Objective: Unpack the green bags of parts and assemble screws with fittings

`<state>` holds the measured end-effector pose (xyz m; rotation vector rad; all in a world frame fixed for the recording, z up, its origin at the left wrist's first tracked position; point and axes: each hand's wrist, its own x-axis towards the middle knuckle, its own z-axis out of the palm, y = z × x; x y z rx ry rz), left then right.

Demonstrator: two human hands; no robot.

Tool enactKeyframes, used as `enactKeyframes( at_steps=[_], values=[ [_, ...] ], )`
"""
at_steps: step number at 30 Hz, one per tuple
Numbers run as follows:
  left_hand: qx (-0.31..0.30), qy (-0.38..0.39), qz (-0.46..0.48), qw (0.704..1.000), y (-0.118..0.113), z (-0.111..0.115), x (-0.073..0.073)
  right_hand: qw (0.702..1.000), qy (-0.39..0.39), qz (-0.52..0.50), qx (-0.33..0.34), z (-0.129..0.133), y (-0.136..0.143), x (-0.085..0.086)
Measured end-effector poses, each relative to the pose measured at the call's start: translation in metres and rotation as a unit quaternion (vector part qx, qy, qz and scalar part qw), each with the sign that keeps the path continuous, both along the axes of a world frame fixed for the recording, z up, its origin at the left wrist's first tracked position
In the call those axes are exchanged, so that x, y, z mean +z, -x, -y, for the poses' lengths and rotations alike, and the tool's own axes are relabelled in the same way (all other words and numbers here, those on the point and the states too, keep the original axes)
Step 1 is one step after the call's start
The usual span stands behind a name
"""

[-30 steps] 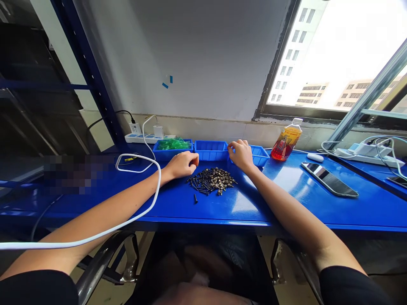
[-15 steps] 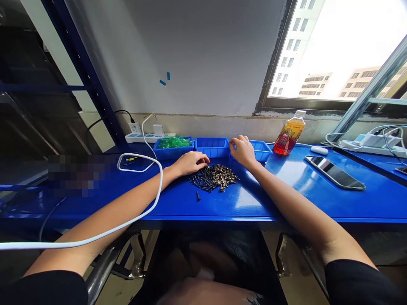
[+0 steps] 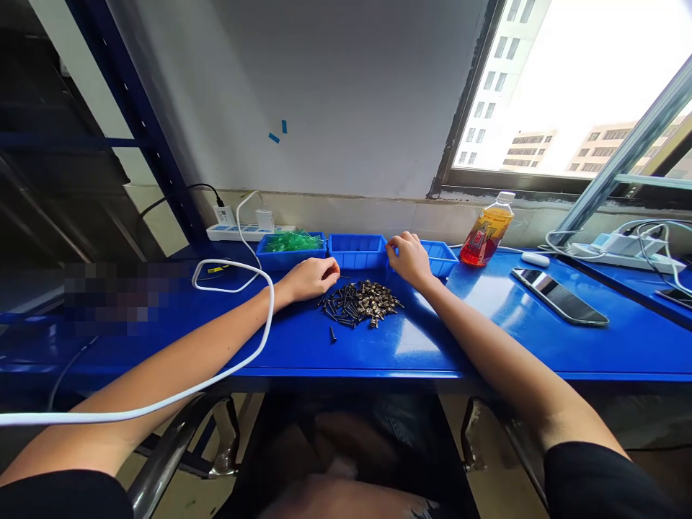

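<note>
A pile of small metal parts (image 3: 373, 299) lies on the blue table, with dark screws (image 3: 342, 308) on its left side and shinier brass-toned pieces on its right. One loose screw (image 3: 333, 334) rests in front of it. My left hand (image 3: 311, 279) is at the pile's upper left edge, thumb and fingertips pinched together; whatever they hold is too small to make out. Behind the pile, my right hand (image 3: 409, 259) is curled in a pinch between the middle blue bin (image 3: 357, 262) and the right blue bin (image 3: 440, 261). Its fingertips' contents are hidden.
A left blue bin (image 3: 267, 261) contains green plastic pieces (image 3: 293, 241). A drink bottle (image 3: 486, 231) and a phone (image 3: 559, 296) are at the right. A white cable (image 3: 269, 317) loops across my left forearm. Power strips (image 3: 249, 232) line the wall.
My left hand has drawn back slightly left from the pile, and its fingers have come together. My right hand stays by the bins. The view has shifted a little.
</note>
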<state>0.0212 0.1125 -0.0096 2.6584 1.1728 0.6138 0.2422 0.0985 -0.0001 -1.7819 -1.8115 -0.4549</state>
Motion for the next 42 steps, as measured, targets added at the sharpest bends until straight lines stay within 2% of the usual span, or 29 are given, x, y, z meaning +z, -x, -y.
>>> enactKeyframes(
  at_steps=[11, 23, 27, 31, 36, 39, 42],
  values=[
    [-0.028, 0.003, 0.016, 0.999, -0.002, 0.001, -0.002, 1.000, 0.022, 0.003, 0.008, 0.005, 0.001, 0.002],
    [-0.024, -0.001, 0.011, 1.000, -0.001, 0.003, -0.001, 0.999, -0.019, 0.017, 0.033, 0.008, 0.004, 0.002],
    [0.018, -0.003, 0.005, 1.000, -0.002, 0.005, 0.001, 0.995, -0.013, 0.046, 0.088, 0.022, 0.021, 0.008],
    [0.043, -0.011, 0.011, 0.999, -0.001, 0.003, 0.001, 0.978, 0.077, 0.074, 0.180, 0.033, 0.041, 0.005],
    [0.007, -0.014, 0.034, 0.999, -0.002, 0.003, 0.000, 0.973, 0.063, 0.063, 0.211, 0.034, 0.047, -0.002],
    [-0.029, -0.018, 0.051, 0.998, -0.003, 0.006, 0.000, 0.972, 0.057, 0.062, 0.220, 0.034, 0.045, -0.002],
    [-0.033, -0.026, 0.062, 0.997, -0.004, 0.008, 0.001, 0.969, 0.066, 0.071, 0.227, 0.035, 0.046, 0.000]
  ],
)
